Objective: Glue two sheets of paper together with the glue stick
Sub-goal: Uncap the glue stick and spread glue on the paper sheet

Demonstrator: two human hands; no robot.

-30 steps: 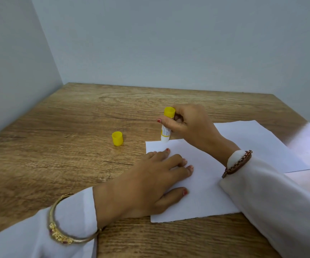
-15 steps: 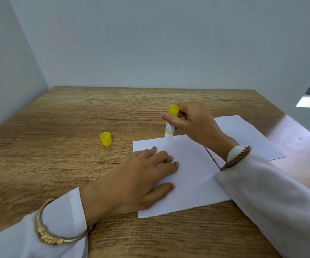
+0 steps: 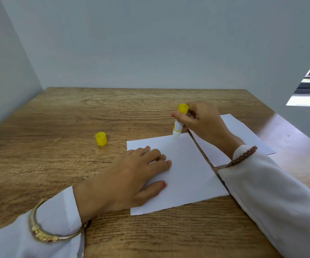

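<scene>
Applying glue to near sheet (image 3: 184, 170)
We are gripping the glue stick (image 3: 178, 125) in our closed right hand (image 3: 202, 121), tip touching the far edge; our left hand (image 3: 131, 179) is pressing flat, fingers spread.

The left hand (image 3: 131, 175) lay flat, palm down, fingers spread and pointing to the right, its forearm reaching in from the near left. The right hand (image 3: 200, 120) was farther off, fingers curled shut in a pinching grip, its forearm angling in from the near right.
</scene>
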